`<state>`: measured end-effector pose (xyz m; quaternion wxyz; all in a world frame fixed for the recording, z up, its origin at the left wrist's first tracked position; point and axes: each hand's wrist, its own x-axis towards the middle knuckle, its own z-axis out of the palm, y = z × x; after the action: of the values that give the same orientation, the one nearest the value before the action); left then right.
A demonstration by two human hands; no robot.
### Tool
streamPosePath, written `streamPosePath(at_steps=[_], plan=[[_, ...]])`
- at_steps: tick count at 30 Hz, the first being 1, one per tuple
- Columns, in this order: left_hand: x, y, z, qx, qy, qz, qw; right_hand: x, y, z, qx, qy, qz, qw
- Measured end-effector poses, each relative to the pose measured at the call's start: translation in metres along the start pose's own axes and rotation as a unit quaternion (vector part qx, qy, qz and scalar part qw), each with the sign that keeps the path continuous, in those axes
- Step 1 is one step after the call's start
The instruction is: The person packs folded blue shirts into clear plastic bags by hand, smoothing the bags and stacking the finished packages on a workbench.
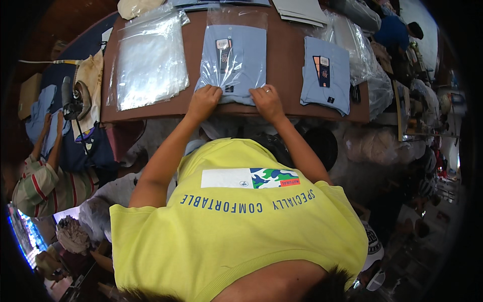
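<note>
A folded light-blue garment (pixel 246 55) with a dark hang tag (pixel 222 59) lies on the table in front of me, inside a clear plastic bag (pixel 236 18). The bag's far end stretches past the garment. My left hand (pixel 206 102) grips the bag at the near left corner, fingers curled, pulling creases into the film. At the near right corner my right hand (pixel 268 103), with a ring on one finger, pinches the edge. Between the hands the garment's near edge and a small dark label (pixel 229 89) show.
Left of the garment lies a stack of clear plastic bags (pixel 148 63). To the right is another folded blue garment (pixel 334 65) with tags. The brown table (pixel 282 40) also bears white boards (pixel 300 12) at the back. At far left a person handles blue cloth near an iron (pixel 82 98).
</note>
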<state>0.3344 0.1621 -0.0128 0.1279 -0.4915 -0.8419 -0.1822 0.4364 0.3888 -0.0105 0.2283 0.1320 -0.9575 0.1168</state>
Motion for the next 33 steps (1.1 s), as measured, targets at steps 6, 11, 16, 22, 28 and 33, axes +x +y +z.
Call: streamPosePath(at_steps=[6,11,16,22,28,33], plan=[[0.009,0.015,-0.014,0.047,0.066,-0.007,0.997,0.003,-0.005,-0.002,-0.048,-0.003,0.000,0.999],[0.001,0.007,-0.004,0.029,0.136,0.023,0.990,0.010,-0.010,-0.001,-0.009,0.028,-0.012,0.999],[0.010,0.011,-0.013,0.065,0.020,-0.020,0.998,0.013,-0.006,0.004,-0.010,-0.020,-0.016,1.000],[0.003,-0.002,-0.011,0.058,0.159,-0.018,0.985,0.027,-0.006,-0.005,-0.013,0.052,-0.041,0.998],[0.001,-0.010,-0.008,0.059,0.099,-0.065,0.991,0.027,-0.001,0.012,-0.052,0.032,-0.032,0.998],[0.006,-0.017,0.000,0.052,0.160,-0.049,0.984,0.038,0.001,0.012,-0.074,0.085,-0.039,0.993]])
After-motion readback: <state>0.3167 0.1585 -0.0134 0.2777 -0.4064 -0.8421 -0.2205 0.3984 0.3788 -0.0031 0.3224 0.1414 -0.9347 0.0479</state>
